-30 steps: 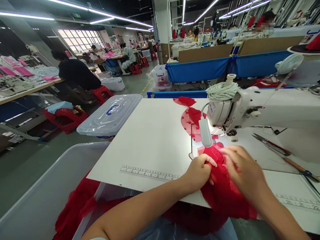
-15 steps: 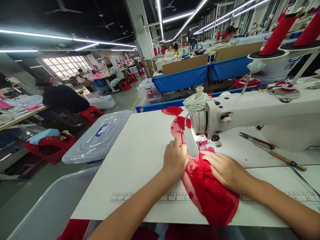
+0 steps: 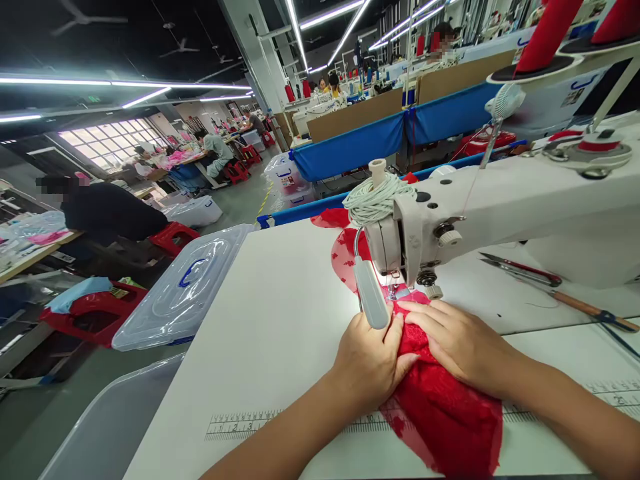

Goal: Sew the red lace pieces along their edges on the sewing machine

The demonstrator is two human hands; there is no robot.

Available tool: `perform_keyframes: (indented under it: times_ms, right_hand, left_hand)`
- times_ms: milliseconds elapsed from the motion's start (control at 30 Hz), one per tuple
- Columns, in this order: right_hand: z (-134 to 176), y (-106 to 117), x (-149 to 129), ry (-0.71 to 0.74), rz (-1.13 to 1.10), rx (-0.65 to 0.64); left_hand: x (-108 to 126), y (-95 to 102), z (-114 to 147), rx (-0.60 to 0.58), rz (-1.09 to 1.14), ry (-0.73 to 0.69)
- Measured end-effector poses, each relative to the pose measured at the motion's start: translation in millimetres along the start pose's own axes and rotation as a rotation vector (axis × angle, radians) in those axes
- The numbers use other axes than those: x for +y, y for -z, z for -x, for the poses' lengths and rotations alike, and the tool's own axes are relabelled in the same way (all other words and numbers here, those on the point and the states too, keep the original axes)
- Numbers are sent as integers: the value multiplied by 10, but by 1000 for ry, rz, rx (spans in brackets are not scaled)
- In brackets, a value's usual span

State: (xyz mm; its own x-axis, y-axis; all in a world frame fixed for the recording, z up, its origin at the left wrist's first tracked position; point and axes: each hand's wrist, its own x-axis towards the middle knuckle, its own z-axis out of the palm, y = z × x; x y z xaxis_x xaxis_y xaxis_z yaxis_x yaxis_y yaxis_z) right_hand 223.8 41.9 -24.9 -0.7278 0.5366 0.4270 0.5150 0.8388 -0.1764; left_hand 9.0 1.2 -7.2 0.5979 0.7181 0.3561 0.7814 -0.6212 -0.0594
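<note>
Red lace fabric [image 3: 445, 413] runs from the front of the white table up under the presser foot [image 3: 393, 292] of a white sewing machine [image 3: 500, 207]. On the fabric's left edge, just in front of the foot, my left hand [image 3: 373, 360] pinches the cloth, its thumb pointing right. Opposite it, my right hand [image 3: 463, 340] grips bunched cloth with its fingers bent over the top; its thumb is partly hidden. A grey lamp [image 3: 371, 293] covers some left fingertips. Behind the needle, a sheer red part [image 3: 345, 257] of the fabric lies on the table.
Thread snips [image 3: 523, 270] and a wooden-handled tool [image 3: 595, 310] lie right of my right hand. A printed ruler [image 3: 240, 425] runs along the table's front. A lidded clear bin [image 3: 185, 287] stands left. Red thread cones [image 3: 547, 37] rise behind the machine. People sit at other tables.
My left hand has moved from beside the lamp toward me and right, and now pinches the fabric close to my right hand. The right hand remains on the cloth. The view has shifted slightly.
</note>
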Motion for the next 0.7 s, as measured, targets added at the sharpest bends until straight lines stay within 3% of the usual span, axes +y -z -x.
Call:
perform_keyframes:
  times_ms: [700]
  right_hand:
    - [-11, -23, -48, -95, 58, 19]
  left_hand:
    - [-20, -6, -16, 33, 25, 35]
